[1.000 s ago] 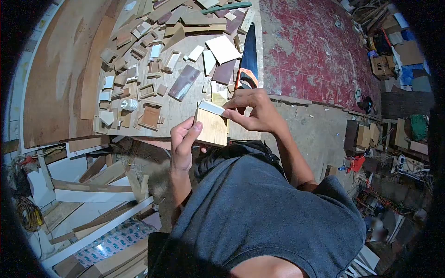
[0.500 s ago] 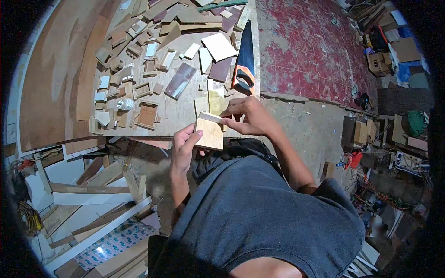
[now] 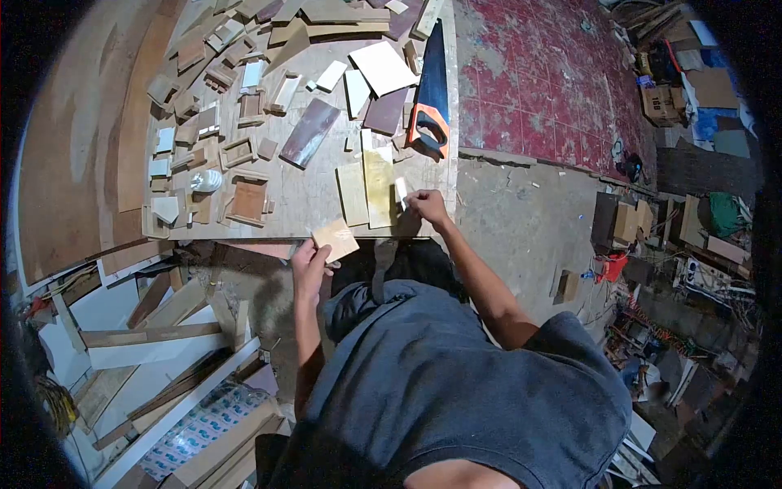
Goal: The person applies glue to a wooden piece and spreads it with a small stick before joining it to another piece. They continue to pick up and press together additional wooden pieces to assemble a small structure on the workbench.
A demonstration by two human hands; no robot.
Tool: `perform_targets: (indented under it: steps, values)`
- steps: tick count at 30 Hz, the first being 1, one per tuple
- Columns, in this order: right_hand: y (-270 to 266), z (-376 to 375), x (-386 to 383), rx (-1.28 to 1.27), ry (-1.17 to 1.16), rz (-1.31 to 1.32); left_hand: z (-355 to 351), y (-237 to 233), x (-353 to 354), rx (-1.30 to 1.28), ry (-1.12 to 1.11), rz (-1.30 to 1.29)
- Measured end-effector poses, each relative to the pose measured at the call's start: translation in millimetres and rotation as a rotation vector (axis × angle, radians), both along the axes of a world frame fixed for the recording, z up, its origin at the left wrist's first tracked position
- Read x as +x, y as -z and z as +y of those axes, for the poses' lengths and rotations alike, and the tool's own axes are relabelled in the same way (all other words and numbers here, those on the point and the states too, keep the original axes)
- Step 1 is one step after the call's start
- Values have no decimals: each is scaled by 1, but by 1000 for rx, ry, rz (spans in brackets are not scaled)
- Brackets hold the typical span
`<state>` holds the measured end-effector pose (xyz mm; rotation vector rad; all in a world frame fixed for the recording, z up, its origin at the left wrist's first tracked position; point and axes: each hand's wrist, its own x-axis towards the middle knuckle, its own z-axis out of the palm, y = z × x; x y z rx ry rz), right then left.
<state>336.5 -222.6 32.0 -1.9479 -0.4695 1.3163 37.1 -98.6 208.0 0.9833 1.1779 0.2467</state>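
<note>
My left hand point(image 3: 309, 262) grips a small square wood board point(image 3: 336, 239) by its left edge, just off the front edge of the workbench point(image 3: 285, 218). In my right hand point(image 3: 428, 207) is a short pale wood strip point(image 3: 401, 191), pinched at its lower end over the bench's right side. Between the hands, a yellow-stained board point(image 3: 380, 191) and a plain light board point(image 3: 353, 196) lie side by side on the bench. Beyond my right hand rests a handsaw point(image 3: 430, 122) with an orange and black handle.
Small wooden box-like pieces point(image 3: 247, 200) and a light bulb point(image 3: 206, 181) cover the bench's left part. A dark reddish board point(image 3: 310, 133) and white panels point(image 3: 383, 69) lie farther back. Wood offcuts point(image 3: 155, 334) are piled on the floor at left. Red tiled floor point(image 3: 538, 90) lies to the right.
My hands have moved apart. The strip, earlier at the square board's top edge, has gone right with my right hand; the board has shifted left and turned in my left hand.
</note>
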Motion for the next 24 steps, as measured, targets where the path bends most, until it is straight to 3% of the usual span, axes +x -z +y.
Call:
perform_targets:
  steps: [2, 3, 4, 6, 8, 11, 14, 19, 21, 22, 24]
  values:
    - [22, 4, -4, 119, 349, 107, 7, -7, -9, 24, -28, 24]
    - [18, 10, -7, 33, 389, -95, 10, -11, -15, 33, -20, 50]
    - [2, 16, -9, 29, 392, -94, 12, -11, -21, 29, -17, 52]
    - [-30, 28, -9, -309, 98, -704, 14, -12, -31, 28, -49, 83]
    - [-12, 37, -7, -209, 207, -828, 15, -13, -40, 22, -95, 70]
    - [-3, 58, 8, 210, 12, -990, 18, -14, -52, 5, -98, 87]
    - [-2, 78, 14, 176, -173, -1028, 19, -14, -58, 5, -97, 84]
    - [-1, 83, 23, -47, -248, -1075, 19, -23, -57, 33, -143, 69]
    - [-2, 83, 26, -82, -58, -677, 18, -20, -57, 24, -140, 51]
    - [-5, 83, 29, -82, -60, -681, 17, -19, -58, 11, -135, 38]
    - [-9, 81, 36, -96, -278, -719, 17, -16, -57, 4, -120, 40]
